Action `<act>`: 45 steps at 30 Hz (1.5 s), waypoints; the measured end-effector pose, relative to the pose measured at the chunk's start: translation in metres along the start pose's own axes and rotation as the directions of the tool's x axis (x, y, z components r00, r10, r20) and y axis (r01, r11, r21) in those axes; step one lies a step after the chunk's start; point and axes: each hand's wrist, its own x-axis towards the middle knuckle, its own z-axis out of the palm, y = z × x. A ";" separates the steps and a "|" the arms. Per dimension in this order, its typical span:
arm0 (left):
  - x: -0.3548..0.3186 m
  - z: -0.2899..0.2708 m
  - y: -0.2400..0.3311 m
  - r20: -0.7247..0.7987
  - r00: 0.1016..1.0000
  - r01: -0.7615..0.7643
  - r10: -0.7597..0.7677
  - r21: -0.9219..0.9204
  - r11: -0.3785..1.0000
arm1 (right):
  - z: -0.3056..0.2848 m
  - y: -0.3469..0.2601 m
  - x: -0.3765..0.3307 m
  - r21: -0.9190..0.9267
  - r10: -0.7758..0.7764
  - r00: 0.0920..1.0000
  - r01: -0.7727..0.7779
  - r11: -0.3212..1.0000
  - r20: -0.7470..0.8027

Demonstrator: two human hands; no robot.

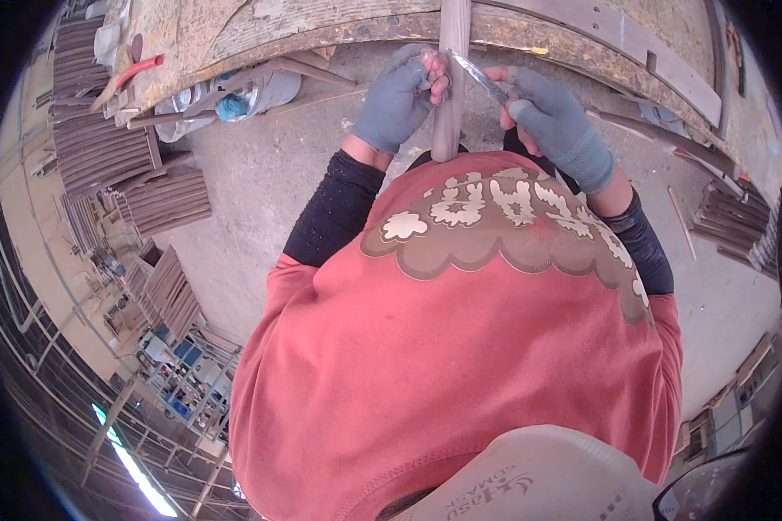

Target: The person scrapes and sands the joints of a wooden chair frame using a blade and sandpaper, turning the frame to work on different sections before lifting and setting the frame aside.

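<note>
While our left hand point(401, 97) stays out of it no further than gripping one end of the blade point(480, 78), our right hand point(552, 122) clamps the other, drawn across the upright stick point(449, 95) against the bench point(321, 35).

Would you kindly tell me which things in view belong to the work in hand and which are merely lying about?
In hand:
- left hand, grey-gloved, gripping the long upright wooden stick
- right hand, grey-gloved, holding the thin metal blade against that stick
- worn wooden workbench that the stick leans on

Lying about:
- stacks of dark wooden slats
- red-handled tool
- loose sticks on the concrete floor
</note>
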 end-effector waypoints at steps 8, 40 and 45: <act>0.000 0.010 0.000 -0.068 0.997 0.048 -0.037 0.176 0.983 | 0.007 0.001 -0.003 0.092 0.035 0.999 -0.033 0.995 -0.013; 0.027 0.012 -0.031 -0.117 0.965 -0.035 0.233 0.826 0.562 | -0.043 0.032 0.104 -0.549 -0.259 0.900 0.026 0.835 -0.352; 0.029 0.013 -0.025 -0.212 0.971 0.054 0.111 0.645 0.762 | -0.039 0.036 0.124 -0.714 -0.359 0.863 -0.002 0.700 -0.355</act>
